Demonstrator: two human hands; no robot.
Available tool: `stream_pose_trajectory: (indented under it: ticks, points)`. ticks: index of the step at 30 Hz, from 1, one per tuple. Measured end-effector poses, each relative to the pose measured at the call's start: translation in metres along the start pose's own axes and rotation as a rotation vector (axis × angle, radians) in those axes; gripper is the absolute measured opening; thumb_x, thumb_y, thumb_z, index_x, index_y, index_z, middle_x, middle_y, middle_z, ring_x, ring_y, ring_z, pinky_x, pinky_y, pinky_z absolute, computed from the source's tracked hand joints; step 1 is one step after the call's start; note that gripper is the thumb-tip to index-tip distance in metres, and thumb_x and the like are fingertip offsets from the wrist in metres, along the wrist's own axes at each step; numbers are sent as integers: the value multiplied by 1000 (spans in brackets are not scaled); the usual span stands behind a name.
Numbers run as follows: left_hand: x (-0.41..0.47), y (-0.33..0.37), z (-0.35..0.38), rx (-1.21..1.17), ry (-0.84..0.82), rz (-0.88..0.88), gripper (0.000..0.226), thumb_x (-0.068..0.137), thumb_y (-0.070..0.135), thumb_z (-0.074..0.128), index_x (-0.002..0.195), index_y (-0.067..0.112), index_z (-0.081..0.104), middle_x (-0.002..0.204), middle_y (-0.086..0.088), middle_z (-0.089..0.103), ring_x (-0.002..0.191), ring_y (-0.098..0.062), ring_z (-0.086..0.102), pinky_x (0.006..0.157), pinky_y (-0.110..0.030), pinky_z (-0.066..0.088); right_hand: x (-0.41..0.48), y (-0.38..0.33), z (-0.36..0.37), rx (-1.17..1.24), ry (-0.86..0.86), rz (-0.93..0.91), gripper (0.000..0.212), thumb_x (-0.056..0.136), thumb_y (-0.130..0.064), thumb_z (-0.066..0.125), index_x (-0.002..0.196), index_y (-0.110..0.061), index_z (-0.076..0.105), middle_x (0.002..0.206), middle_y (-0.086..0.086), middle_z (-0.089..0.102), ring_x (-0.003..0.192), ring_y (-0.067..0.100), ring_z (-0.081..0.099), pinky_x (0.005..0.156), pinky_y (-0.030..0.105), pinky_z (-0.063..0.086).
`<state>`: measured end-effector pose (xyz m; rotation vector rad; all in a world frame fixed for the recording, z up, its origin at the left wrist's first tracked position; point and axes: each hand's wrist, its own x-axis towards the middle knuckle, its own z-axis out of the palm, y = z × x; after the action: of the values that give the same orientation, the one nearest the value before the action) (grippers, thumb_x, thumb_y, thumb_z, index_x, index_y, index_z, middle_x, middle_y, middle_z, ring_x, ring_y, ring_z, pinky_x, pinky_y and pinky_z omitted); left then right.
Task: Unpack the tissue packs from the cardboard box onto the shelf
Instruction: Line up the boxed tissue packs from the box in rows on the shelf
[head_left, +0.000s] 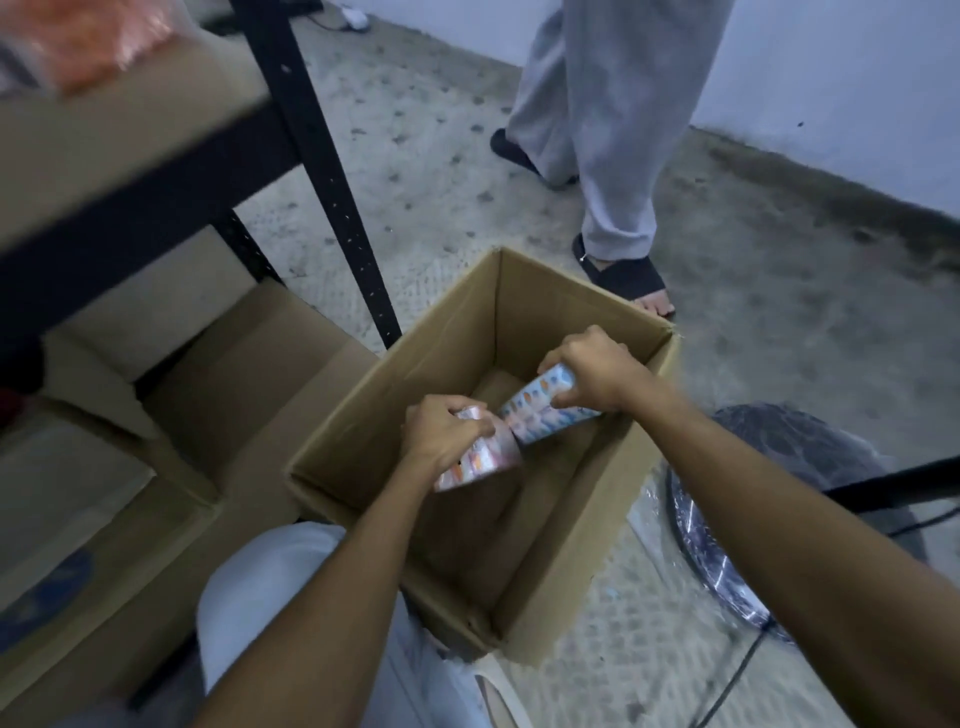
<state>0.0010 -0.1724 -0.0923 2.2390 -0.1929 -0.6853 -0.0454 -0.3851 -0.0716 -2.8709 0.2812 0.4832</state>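
Note:
An open cardboard box (363, 415) stands on the floor in front of me. Both my hands reach into it. My left hand (447, 431) grips a tissue pack (483, 462) with white, pink and orange print. My right hand (592, 371) grips a second tissue pack (540, 410) with blue and orange print, tilted upward. The two packs touch end to end above the box's bare bottom. The shelf (130, 140), a black metal frame with a brown board, is at the upper left.
A person in grey trousers and black sandals (623, 275) stands just beyond the box. More open cardboard boxes (208, 384) sit under the shelf at left. A plastic-wrapped fan (769, 519) with a cable lies at right. An orange bag (98, 36) rests on the shelf.

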Motion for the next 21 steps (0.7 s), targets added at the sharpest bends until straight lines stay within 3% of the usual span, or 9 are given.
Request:
stream_pose_trajectory:
  ticks: [7, 12, 15, 17, 21]
  points:
    - [-52, 16, -57, -27, 33, 134, 28, 77, 15, 72, 104, 23, 74, 91, 5, 67, 74, 2, 56, 61, -14, 41, -47, -35, -46, 13, 197, -44, 48, 67, -46, 76, 112, -39, 61, 107, -4, 57, 107, 24, 45, 82, 46, 48]
    - [-91, 28, -95, -45, 105, 196, 23, 72, 18, 74, 92, 30, 75, 90, 7, 71, 82, -6, 64, 66, -19, 47, -87, -63, -72, 26, 361, -102, 47, 63, -45, 77, 107, -36, 65, 101, -4, 63, 97, 21, 52, 78, 44, 50]
    - [-116, 36, -119, -56, 146, 242, 22, 72, 17, 75, 93, 24, 75, 90, 4, 71, 80, -8, 65, 63, -20, 49, -112, -76, -87, 40, 460, -128, 47, 61, -45, 77, 106, -34, 68, 100, -2, 68, 93, 24, 56, 76, 44, 51]
    - [-132, 40, -137, -69, 193, 270, 21, 69, 21, 75, 90, 23, 75, 88, 2, 71, 81, -14, 66, 69, -26, 53, -128, -85, -98, 64, 509, -139, 48, 59, -47, 75, 105, -36, 68, 95, -3, 69, 90, 24, 57, 76, 45, 51]
    - [-171, 48, -179, -71, 255, 340, 33, 59, 31, 73, 83, 7, 71, 77, 1, 62, 72, -15, 55, 67, -28, 41, -163, -99, -123, 114, 631, -204, 44, 60, -44, 78, 101, -30, 71, 99, -3, 71, 93, 23, 60, 84, 36, 45]
